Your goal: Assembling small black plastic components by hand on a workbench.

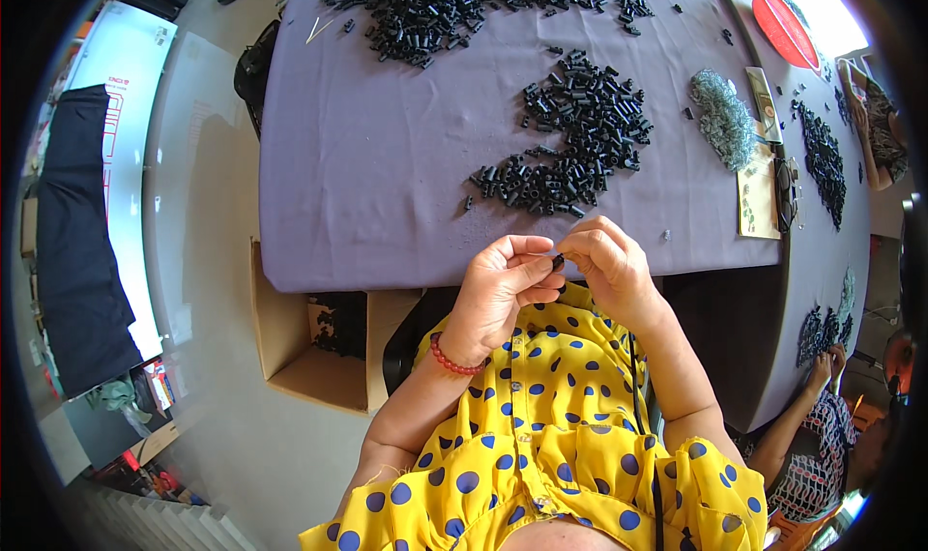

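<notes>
My left hand (501, 290), with a red bead bracelet at the wrist, pinches a small black part (558, 262) between thumb and fingers, just off the table's near edge. It looks like the short black tubes on the table, but most of it is hidden. My right hand (611, 263) meets it from the other side, thumb and forefinger closed at the part's end. Whatever those fingertips hold is too small to make out. Just beyond both hands lies a curved pile of short black tubes (590, 126) on the grey-purple tablecloth (377, 184).
A larger heap of black tubes (416, 14) covers the far side. To the right lie a tangle of thin silvery pieces (723, 116), glasses (788, 191) and a red basket (785, 27). An open cardboard box (275, 333) stands below left. Other people's hands (826, 365) work at the right.
</notes>
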### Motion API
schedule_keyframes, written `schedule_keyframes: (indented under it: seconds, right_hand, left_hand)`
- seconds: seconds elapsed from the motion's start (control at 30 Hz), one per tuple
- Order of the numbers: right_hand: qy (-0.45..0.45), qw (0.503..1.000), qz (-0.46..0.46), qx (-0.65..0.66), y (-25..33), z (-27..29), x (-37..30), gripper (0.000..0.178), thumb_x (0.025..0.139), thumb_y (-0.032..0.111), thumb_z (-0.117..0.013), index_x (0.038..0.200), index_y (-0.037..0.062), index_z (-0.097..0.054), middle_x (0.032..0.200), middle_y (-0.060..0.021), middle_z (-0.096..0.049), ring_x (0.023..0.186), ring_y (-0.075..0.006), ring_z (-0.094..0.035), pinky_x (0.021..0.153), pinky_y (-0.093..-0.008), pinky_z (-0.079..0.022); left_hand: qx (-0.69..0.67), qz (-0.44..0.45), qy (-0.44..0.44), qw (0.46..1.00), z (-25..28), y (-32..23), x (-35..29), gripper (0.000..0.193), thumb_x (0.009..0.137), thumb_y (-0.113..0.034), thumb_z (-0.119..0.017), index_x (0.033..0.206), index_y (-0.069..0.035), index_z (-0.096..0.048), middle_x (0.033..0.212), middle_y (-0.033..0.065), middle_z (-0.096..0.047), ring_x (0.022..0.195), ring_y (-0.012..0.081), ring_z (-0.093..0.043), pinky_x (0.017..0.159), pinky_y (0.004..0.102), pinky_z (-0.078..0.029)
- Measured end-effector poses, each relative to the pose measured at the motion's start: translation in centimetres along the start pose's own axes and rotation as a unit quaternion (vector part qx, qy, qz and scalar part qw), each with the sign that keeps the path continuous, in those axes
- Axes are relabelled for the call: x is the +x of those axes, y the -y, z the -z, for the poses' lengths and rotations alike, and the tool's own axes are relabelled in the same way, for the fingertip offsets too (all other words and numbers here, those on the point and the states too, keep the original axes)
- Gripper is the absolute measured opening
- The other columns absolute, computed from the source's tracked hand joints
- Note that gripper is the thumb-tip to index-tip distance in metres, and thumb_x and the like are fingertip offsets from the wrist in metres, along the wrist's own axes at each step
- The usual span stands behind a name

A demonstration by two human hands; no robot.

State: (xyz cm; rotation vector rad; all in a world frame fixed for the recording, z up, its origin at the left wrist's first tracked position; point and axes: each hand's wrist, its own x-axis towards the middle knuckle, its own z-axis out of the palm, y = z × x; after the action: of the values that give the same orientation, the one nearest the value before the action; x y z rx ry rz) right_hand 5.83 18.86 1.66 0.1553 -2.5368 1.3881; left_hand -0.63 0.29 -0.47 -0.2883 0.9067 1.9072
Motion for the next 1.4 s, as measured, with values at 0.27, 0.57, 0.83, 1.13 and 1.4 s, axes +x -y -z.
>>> schedule_keyframes:
  seconds: [0.27, 0.57, 0.83, 1.13, 1.4]
  right_hand:
    - [-0.001, 0.999, 0.031, -0.019, -0.2, -0.4, -0.4, 0.026, 0.081, -0.011, -0.068, 0.104, 0.0014, -0.067, 0.094, -0.0121, -0.064, 0.084, -0.0295, -0.067, 0.069, -0.0362, -0.057]
    - [-0.064, 0.996, -0.059, -0.001, 0.3, -0.8, -0.6, 0.018, 0.088, -0.003, -0.072, 0.106, -0.0002, -0.070, 0.092, -0.0119, -0.068, 0.081, -0.0255, -0.068, 0.069, -0.0323, -0.056]
    - [-0.032, 0.993, 0.032, -0.111, 0.3, -0.3, -0.7, 0.031, 0.083, 0.010, -0.081, 0.111, 0.0059, -0.068, 0.096, -0.0073, -0.070, 0.086, -0.0226, -0.066, 0.083, -0.0373, -0.045]
    - [-0.046, 0.977, 0.069, -0.195, 0.0, -1.1, -1.3, 0.045, 0.079, 0.011, -0.081, 0.120, 0.0072, -0.062, 0.101, -0.0031, -0.068, 0.091, -0.0205, -0.065, 0.088, -0.0403, -0.038]
    - [-0.045, 0.974, 0.054, -0.218, 0.9, -0.9, -1.0, 0.049, 0.078, 0.013, -0.082, 0.123, 0.0066, -0.063, 0.100, -0.0033, -0.067, 0.092, -0.0186, -0.065, 0.090, -0.0405, -0.038]
  left_hand:
    - [0.032, -0.037, -0.014, 0.999, -0.1, 0.5, -0.3, 0.022, 0.100, -0.007, -0.067, 0.121, -0.001, -0.060, 0.101, 0.0074, -0.072, 0.082, 0.0136, -0.073, 0.074, 0.0252, -0.062]
    - [0.018, -0.083, -0.035, 0.996, -0.8, 0.4, -0.2, 0.024, 0.099, -0.006, -0.068, 0.121, -0.002, -0.060, 0.106, 0.0077, -0.070, 0.091, 0.0148, -0.072, 0.083, 0.0267, -0.060]
    - [0.030, -0.056, -0.030, 0.998, -0.7, -0.1, -0.3, 0.026, 0.100, -0.003, -0.065, 0.124, -0.003, -0.058, 0.110, 0.0073, -0.069, 0.101, 0.0147, -0.069, 0.096, 0.0310, -0.056]
    - [0.052, -0.074, 0.010, 0.996, -0.8, -0.1, 0.1, 0.024, 0.102, -0.004, -0.062, 0.125, -0.002, -0.057, 0.112, 0.0065, -0.069, 0.104, 0.0122, -0.067, 0.097, 0.0299, -0.056]
    - [0.057, -0.079, 0.010, 0.995, -0.9, -0.1, -0.1, 0.024, 0.102, -0.003, -0.062, 0.126, -0.001, -0.057, 0.110, 0.0067, -0.069, 0.100, 0.0117, -0.068, 0.095, 0.0274, -0.056]
